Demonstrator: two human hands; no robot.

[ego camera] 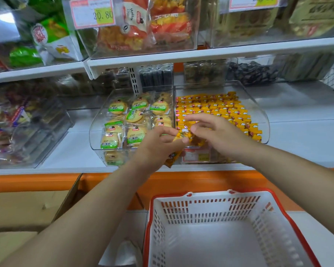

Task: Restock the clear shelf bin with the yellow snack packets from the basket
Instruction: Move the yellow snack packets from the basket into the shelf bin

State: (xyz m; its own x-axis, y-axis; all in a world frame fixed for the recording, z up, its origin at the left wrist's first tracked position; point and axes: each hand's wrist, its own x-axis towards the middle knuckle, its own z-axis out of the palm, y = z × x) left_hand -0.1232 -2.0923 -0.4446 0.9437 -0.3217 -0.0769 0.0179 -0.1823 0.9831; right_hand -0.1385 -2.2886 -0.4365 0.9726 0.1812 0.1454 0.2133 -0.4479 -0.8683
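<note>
A clear shelf bin (262, 120) on the white shelf holds several rows of small yellow snack packets (216, 107). My left hand (154, 145) grips a bunch of yellow packets (182, 134) just at the bin's front left corner; more of them stick out below my palm. My right hand (214, 132) hovers over the bin's front part, thumb and forefinger pinching the top packet of that bunch. The white basket with a red rim (206, 201) stands below the shelf, and no packets show inside it.
Left of the yellow bin, another clear bin (96, 120) holds round green-labelled biscuits. More clear bins fill the upper shelf (181, 56) and the left side. A cardboard box (27, 207) stands at lower left. An orange strip (201, 182) runs under the shelf edge.
</note>
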